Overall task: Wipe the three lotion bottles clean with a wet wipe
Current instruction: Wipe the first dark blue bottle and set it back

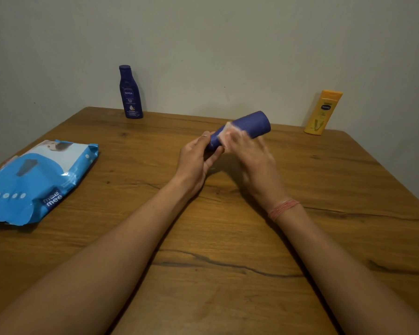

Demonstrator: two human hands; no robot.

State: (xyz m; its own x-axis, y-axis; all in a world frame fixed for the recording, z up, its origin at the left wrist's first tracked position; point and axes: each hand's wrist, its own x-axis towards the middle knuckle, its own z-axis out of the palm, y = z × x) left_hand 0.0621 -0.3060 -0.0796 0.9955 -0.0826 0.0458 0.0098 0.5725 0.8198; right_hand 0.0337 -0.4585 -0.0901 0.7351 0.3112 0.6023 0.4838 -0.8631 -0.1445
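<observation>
- Step in hand: you wipe the first bottle [246, 125], dark blue, held tilted above the surface [228, 226].
- Left hand [198, 160]: fingers curled round its narrow end.
- Right hand [252, 151]: presses the wet wipe [229, 134] to its side; blurred.
- Next, by judgement: turn the bottle to reach unwiped sides.
- Waiting upright at the far edge: blue bottle [130, 93], "NIVEA"; yellow bottle [323, 112], label unreadable.
- Wipes pack [34, 180]: "mee mee".

Bare table [228, 286] between wipes pack [38, 180] and hands
</observation>
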